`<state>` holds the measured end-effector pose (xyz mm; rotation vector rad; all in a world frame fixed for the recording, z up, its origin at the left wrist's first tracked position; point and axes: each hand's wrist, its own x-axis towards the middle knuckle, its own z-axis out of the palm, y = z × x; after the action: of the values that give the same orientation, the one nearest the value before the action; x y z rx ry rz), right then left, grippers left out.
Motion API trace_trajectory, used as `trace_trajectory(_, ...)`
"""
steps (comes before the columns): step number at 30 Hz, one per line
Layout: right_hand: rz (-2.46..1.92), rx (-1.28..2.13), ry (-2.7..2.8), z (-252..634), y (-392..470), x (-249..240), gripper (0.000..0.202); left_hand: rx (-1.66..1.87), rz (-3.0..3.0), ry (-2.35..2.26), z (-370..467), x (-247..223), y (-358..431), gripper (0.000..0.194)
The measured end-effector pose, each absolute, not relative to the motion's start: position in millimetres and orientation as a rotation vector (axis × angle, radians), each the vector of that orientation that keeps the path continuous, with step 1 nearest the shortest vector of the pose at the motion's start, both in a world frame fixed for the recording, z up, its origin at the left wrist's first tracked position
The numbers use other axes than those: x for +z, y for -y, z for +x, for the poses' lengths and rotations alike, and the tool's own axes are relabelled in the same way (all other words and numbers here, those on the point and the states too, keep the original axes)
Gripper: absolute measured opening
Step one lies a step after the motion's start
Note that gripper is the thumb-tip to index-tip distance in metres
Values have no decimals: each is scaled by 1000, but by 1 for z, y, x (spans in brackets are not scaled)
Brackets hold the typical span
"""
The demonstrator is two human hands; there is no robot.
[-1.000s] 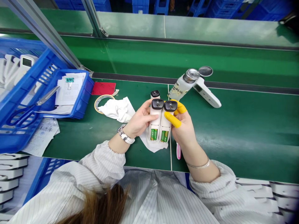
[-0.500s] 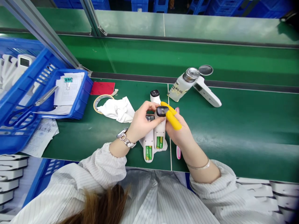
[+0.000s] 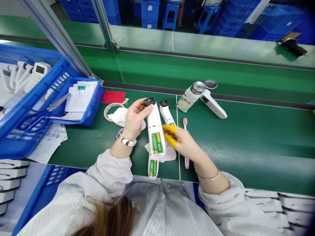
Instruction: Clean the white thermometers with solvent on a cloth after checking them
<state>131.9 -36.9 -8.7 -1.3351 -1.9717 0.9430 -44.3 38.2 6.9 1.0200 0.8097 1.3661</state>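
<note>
My left hand point(image 3: 134, 121) is closed round the black-tipped top of a white handheld thermometer point(image 3: 154, 116), which is raised over the table. Its battery compartment faces up, uncovered, with green batteries point(image 3: 157, 143) inside. My right hand point(image 3: 184, 142), with yellow finger cots on two fingers, is beside the thermometer's right edge. Those fingers are apart; whether they touch it I cannot tell. A second white thermometer point(image 3: 165, 112) lies behind, its batteries partly showing. Below the held one, a third thermometer point(image 3: 153, 169) shows its batteries, its upper part hidden. White paper or cloth point(image 3: 169, 154) lies underneath.
A pink-and-white toothbrush point(image 3: 185, 123) lies right of my right hand. Farther back are a pump bottle point(image 3: 188, 99) and another thermometer point(image 3: 214, 105). At left are a white cloth point(image 3: 119, 116), tape roll point(image 3: 106, 113), red pad point(image 3: 113, 97), scissors point(image 3: 57, 102) and blue baskets point(image 3: 85, 121).
My left hand has moved left with the thermometer, now tilted. My right hand has come off its black tip and moved down beside it. The camera view has tilted up slightly.
</note>
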Motion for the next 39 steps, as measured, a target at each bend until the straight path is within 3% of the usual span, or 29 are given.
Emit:
trace_trajectory(3, -1426, 629, 2355, 132, 56, -11, 46, 1313, 892, -801, -48, 11, -38, 27)
trace_trajectory(6, -1515, 442, 2383, 137, 69, -18, 30, 1217, 1018, -779, -40, 8, -30, 29)
trace_trajectory(9, -1456, 551, 2096, 152, 64, -17, 12, 1073, 1293, -777, -28, 3, -16, 29)
trace_trajectory(12, -1321, 779, 1611, 174, 45, -3, 13, 920, 1545, -852, -18, -1, -4, 32)
trace_trajectory(14, -1269, 747, 1378, 189, 27, 10, 15, 855, 1629, -911, -16, -2, 0, 34)
trace_trajectory(20, -1480, -9, 1363, 210, -34, 44, 23, 849, 1668, -948, -17, -2, -3, 35)
trace_trajectory(26, -1712, -345, 1744, 208, -71, 39, 27, 765, 1746, -909, -18, -1, -4, 31)
trace_trajectory(32, -1774, -443, 1829, 199, -59, 33, 42, 618, 1870, -969, -15, -6, -6, 29)
trace_trajectory(39, -1700, -356, 1895, 212, -64, 37, 33, 538, 1973, -981, -18, -13, -10, 28)
